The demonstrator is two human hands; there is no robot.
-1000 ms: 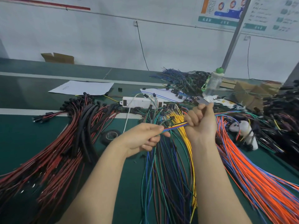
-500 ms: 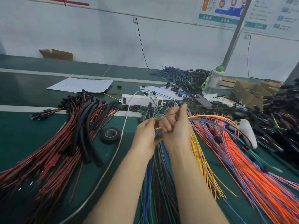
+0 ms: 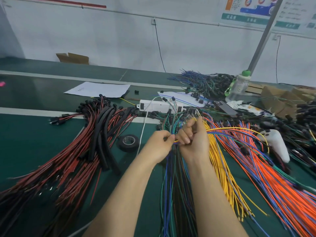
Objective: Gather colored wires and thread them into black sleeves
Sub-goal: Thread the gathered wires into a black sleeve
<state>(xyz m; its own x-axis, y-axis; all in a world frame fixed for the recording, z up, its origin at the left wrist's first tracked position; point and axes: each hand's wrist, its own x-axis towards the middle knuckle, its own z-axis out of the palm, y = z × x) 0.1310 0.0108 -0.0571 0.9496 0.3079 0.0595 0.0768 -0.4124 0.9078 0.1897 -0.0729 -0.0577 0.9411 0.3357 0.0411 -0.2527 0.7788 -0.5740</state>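
My left hand (image 3: 159, 145) pinches the tips of the colored wires (image 3: 215, 131); my right hand (image 3: 194, 141) curls round them above the worktop (image 3: 34, 142). Thin and floppy, they want holding near the ends.

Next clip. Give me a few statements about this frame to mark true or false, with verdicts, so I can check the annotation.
1. The left hand and right hand both pinch one colored wire bundle. True.
2. The black tape roll lies to the right of both hands. False: it lies on the table left of the left hand.
3. The black sleeves lie on the red-and-black wires. True.
4. The clear bottle has a red cap. False: its cap is green.
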